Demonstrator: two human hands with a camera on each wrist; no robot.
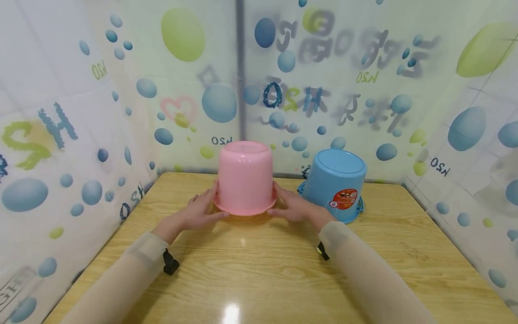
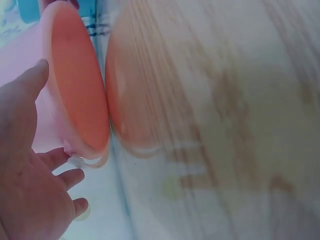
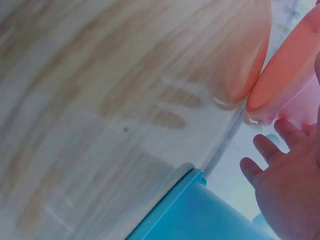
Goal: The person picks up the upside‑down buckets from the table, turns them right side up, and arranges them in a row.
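A pink bucket [image 1: 244, 180] stands upside down near the back of the table, between my two hands. In both wrist views its hollow orange-looking inside [image 2: 77, 75] shows. Its near rim is tilted up, while the far rim meets the tabletop. My left hand [image 1: 199, 211] touches its left side near the rim, fingers spread and thumb along the front. On the other side, my right hand [image 1: 295, 206] touches the bucket the same way, its lower fingers [image 3: 267, 149] spread apart. Part of a pale handle [image 2: 102, 159] peeks out by the rim.
An upside-down blue bucket [image 1: 329, 180] with a red label [image 1: 344, 199] stands just right of my right hand, close to that forearm. Shiny wooden tabletop [image 1: 243, 270] spreads in front. Sheets printed with bubbles [image 1: 218, 103] hang behind and along both sides.
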